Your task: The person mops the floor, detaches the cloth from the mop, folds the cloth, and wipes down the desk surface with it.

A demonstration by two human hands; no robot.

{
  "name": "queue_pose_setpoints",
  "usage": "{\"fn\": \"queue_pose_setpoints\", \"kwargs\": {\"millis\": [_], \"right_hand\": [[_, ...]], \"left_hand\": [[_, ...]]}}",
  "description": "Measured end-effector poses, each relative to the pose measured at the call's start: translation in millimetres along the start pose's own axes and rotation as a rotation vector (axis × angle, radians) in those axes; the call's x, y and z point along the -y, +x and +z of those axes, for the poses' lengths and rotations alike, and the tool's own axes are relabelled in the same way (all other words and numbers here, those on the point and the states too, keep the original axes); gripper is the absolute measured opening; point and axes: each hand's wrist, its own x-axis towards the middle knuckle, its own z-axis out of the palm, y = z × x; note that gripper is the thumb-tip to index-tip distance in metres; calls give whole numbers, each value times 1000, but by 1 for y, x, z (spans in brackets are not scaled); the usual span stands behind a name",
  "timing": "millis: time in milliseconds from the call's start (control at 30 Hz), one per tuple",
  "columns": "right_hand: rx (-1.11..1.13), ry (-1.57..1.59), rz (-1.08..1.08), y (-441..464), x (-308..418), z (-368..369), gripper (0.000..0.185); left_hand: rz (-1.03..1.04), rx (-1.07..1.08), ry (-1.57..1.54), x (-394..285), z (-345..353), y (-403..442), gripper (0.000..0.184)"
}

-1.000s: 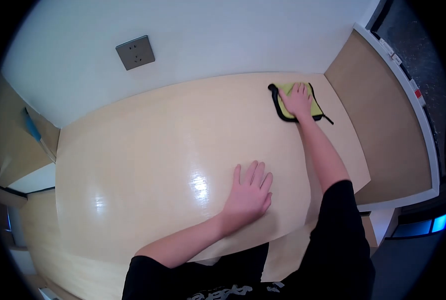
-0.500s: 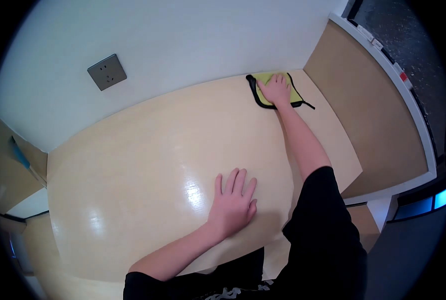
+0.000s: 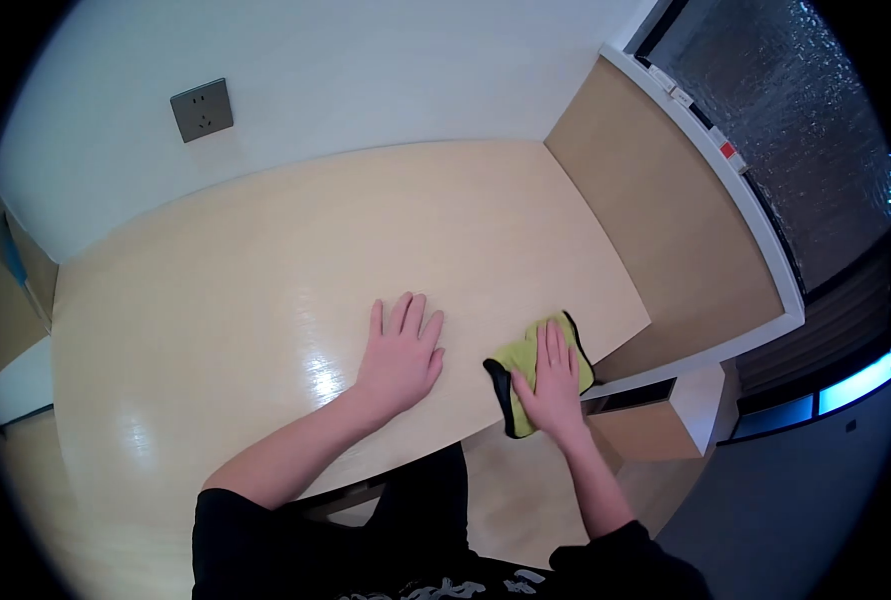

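My left hand (image 3: 401, 358) lies palm down on the pale wood desktop (image 3: 266, 240), fingers stretched out and holding nothing. To its right, my right hand (image 3: 554, 388) is on a yellow-green cleaning cloth (image 3: 514, 358) with black edging, at the desk's front right edge. Its fingers lie extended over the fabric, the thumb stands apart, and the palm presses the cloth. Part of the cloth reaches past the edge of the desk. The underside of the cloth is hidden.
A white wall with a dark socket plate (image 3: 203, 110) rises behind the desk. On the right stands a wood side panel (image 3: 666, 210) with a white rim, beside a window (image 3: 816, 120). A blue-handled tool (image 3: 13, 250) leans at the far left.
My right hand has drawn the cloth from the back right corner near the wall to the front right edge. The left hand stays flat on the desktop, while the view has shifted.
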Motion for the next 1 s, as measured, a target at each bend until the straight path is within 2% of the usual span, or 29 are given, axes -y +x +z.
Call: {"fn": "queue_pose_setpoints", "kwargs": {"millis": [133, 233, 533, 700, 900, 1000], "right_hand": [[5, -10, 20, -2, 1, 5, 85], [-54, -85, 18, 31, -1, 14, 86], [-125, -92, 79, 214, -24, 43, 88], [-133, -68, 266, 313, -21, 47, 92], [-59, -43, 388, 403, -33, 46, 94], [-105, -61, 384, 439, -53, 54, 95]], "left_hand": [[1, 15, 18, -2, -1, 0, 46], [1, 29, 24, -3, 0, 0, 47], [-28, 40, 37, -4, 1, 3, 47], [-35, 30, 2, -6, 0, 4, 48], [-27, 73, -4, -8, -5, 8, 49], [-31, 66, -24, -10, 2, 7, 50]]}}
